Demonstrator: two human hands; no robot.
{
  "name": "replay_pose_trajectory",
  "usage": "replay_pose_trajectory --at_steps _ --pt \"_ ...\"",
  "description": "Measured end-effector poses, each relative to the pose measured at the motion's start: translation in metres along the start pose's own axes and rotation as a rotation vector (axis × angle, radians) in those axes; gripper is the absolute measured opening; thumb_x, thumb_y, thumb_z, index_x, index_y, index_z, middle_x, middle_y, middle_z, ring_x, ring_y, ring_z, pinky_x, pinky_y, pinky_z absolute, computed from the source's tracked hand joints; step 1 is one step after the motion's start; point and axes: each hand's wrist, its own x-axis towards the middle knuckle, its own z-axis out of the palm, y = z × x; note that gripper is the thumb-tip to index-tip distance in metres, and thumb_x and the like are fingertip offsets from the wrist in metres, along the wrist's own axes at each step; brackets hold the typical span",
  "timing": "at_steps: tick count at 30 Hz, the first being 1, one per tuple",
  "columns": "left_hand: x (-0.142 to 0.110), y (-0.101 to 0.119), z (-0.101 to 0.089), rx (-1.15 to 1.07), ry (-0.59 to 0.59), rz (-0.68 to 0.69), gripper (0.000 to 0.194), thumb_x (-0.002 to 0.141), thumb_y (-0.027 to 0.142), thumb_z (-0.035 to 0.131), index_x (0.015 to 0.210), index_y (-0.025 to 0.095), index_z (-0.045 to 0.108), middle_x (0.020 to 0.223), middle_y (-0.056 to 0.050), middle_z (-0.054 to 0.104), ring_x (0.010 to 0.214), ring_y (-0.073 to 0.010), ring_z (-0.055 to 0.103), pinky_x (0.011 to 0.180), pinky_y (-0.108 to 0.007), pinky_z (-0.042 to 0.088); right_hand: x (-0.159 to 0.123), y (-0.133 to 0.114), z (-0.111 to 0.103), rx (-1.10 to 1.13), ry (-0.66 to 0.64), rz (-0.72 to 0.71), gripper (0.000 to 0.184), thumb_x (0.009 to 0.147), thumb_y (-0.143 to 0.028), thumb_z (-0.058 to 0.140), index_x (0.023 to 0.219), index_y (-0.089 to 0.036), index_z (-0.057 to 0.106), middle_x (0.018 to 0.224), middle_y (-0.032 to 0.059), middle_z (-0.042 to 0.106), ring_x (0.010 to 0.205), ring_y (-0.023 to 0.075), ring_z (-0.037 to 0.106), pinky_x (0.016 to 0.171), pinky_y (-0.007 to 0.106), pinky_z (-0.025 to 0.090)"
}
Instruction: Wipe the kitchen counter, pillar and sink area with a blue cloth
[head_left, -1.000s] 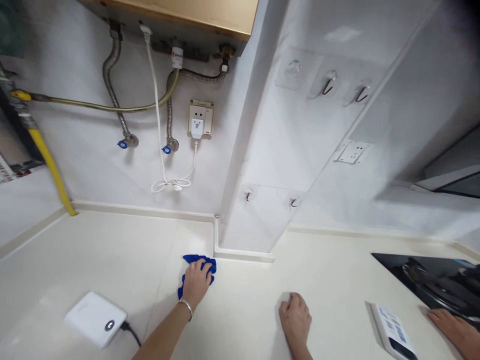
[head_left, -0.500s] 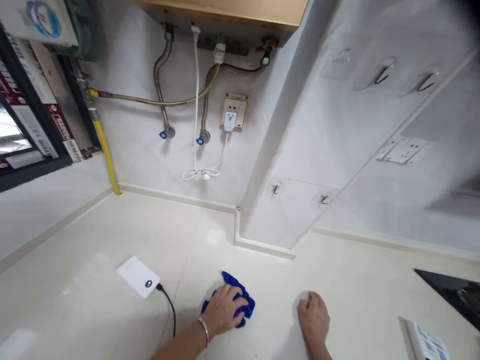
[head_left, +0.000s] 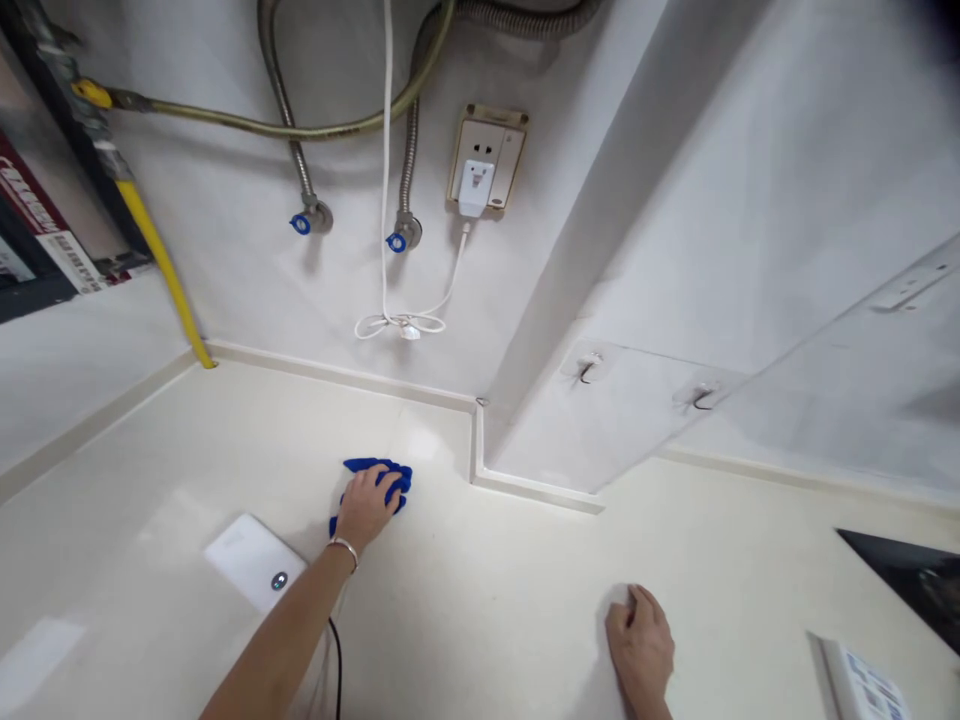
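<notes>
On the pale tabletop (head_left: pixel 457 610), near the low edge strip (head_left: pixel 360 380) by the wall, a blue cloth (head_left: pixel 403 480) lies bunched up under the person's left hand (head_left: pixel 366 505). The fingers are bent over the cloth and hold it, with blue bits poking out around them. A shiny bracelet (head_left: pixel 346 549) is on that wrist. The right hand (head_left: pixel 643 645) rests on the tabletop, well apart from the cloth, with its fingers curled in and pressed together. Near the left arm sits a flat white box (head_left: pixel 251 560) with a small dark circle, and a black cord (head_left: pixel 339 665) runs close by. Past the right hand are a white thing with blue marks (head_left: pixel 866 685) and a black panel (head_left: pixel 900 575).
</notes>
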Motion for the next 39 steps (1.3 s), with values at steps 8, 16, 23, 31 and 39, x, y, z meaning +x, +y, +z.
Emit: replay_pose_trajectory --at_steps 8,16,23,31,39 --pt "0.060 -0.024 0.011 0.070 0.042 -0.144 0.036 0.096 0.036 0.046 0.126 0.026 0.064 0.131 -0.009 0.058 0.108 -0.0304 0.051 0.092 -0.045 0.045 0.002 0.003 -0.003 -0.054 -0.005 0.002 0.053 0.083 -0.039 0.039 0.122 -0.009 0.060 0.130 0.0213 0.062 0.116 0.0339 0.059 0.100 0.050 0.048" --pt "0.110 -0.042 0.029 0.125 0.089 -0.196 0.037 0.097 0.038 0.043 0.125 0.025 0.063 0.132 -0.009 0.057 0.106 -0.0313 0.049 0.090 -0.044 0.043 0.007 -0.002 -0.012 -0.165 -0.083 0.018 0.052 0.082 -0.039 0.040 0.123 -0.012 0.057 0.126 0.0216 0.062 0.114 0.0365 0.057 0.096 0.052 0.047" --pt "0.137 -0.049 0.040 0.134 0.104 -0.219 0.038 0.097 0.040 0.041 0.125 0.025 0.063 0.133 -0.010 0.056 0.107 -0.0325 0.047 0.088 -0.044 0.041 0.009 -0.005 -0.014 -0.255 -0.111 0.035 0.051 0.081 -0.036 0.039 0.122 -0.013 0.058 0.126 0.0207 0.061 0.113 0.0373 0.057 0.093 0.051 0.046" --pt "0.139 -0.047 0.038 0.144 0.092 -0.209 0.043 0.098 0.040 0.037 0.130 0.024 0.061 0.137 -0.013 0.054 0.111 -0.0341 0.047 0.090 -0.046 0.041 0.007 -0.014 -0.013 -0.261 -0.108 0.087 0.049 0.082 -0.034 0.039 0.124 -0.017 0.056 0.131 0.0178 0.059 0.115 0.0358 0.056 0.093 0.050 0.045" --pt "0.104 -0.019 0.030 0.150 0.035 -0.107 0.043 0.099 0.040 0.038 0.132 0.025 0.061 0.137 -0.011 0.055 0.111 -0.0340 0.048 0.091 -0.047 0.043 0.008 -0.024 -0.014 -0.218 -0.097 0.088 0.046 0.083 -0.031 0.040 0.123 -0.015 0.055 0.131 0.0184 0.058 0.118 0.0346 0.054 0.096 0.050 0.043"
